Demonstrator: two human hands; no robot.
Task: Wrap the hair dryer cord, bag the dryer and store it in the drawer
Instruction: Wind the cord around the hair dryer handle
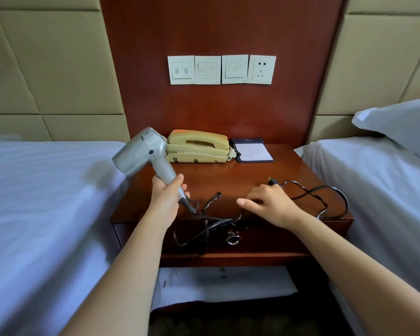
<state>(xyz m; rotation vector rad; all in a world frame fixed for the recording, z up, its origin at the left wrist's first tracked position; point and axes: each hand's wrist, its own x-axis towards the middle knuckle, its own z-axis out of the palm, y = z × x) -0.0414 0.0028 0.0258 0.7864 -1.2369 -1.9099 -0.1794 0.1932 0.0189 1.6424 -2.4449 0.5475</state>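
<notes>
- Dryer (141, 151) loc?
- Lifted over nightstand (228, 175) front-left corner. L hand (166, 194) wrapped tight round handle.
- R hand (269, 204)?
- Over nightstand front-centre, just beside plug (273, 181). Fingers loosely bent, thumb out, no grip seen.
- Cord (214, 223)?
- Unwound: sprawls across nightstand top, loops hang over shut drawer (277, 238).
- Step?
- Prob. start of wrap, nothing coiled yet. Next: R hand must catch cord near handle & wind it. Kinks may snag. No bag in view.

Cord (192, 238) loops over drawer front (264, 241), telephone (198, 146) and notepad (254, 151) along nightstand (228, 175) back
</notes>
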